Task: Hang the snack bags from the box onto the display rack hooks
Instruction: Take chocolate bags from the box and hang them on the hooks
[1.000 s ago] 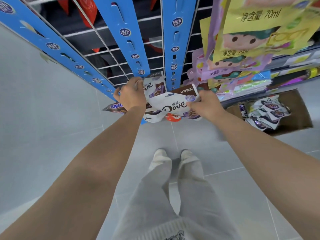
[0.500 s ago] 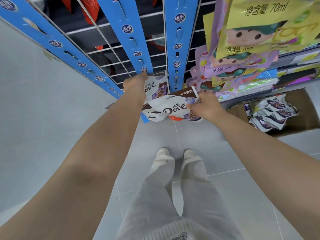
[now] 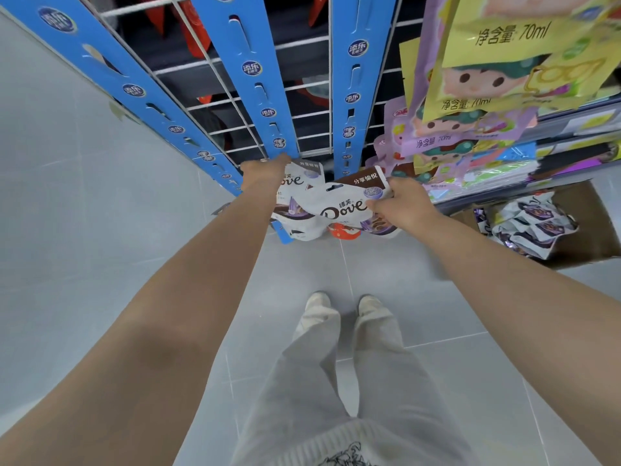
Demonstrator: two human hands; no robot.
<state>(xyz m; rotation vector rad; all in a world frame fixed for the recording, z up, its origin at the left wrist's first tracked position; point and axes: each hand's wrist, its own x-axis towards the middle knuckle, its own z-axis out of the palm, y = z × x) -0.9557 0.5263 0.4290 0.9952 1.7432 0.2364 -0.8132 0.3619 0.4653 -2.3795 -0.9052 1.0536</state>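
Legs (image 3: 336, 364) nearest, on floor tiles (image 3: 100, 230). Right hand (image 3: 400, 206) pinches a Dove bag (image 3: 339, 206) by its side edge, hang hole uppermost. Left hand (image 3: 265, 173), fingers largely hidden, appears clamped on a second bag (image 3: 299, 183) at the foot of the middle blue strip (image 3: 255, 79). Box (image 3: 591, 230), to the right, holds more bags. Step in hand: hooking the second bag. Next move calls for lining its hole up with a free strip tab, then pushing it on.

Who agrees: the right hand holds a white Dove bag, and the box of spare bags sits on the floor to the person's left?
Wrong side: the head view shows the box on the floor to the person's right. The right hand does hold a white Dove bag.
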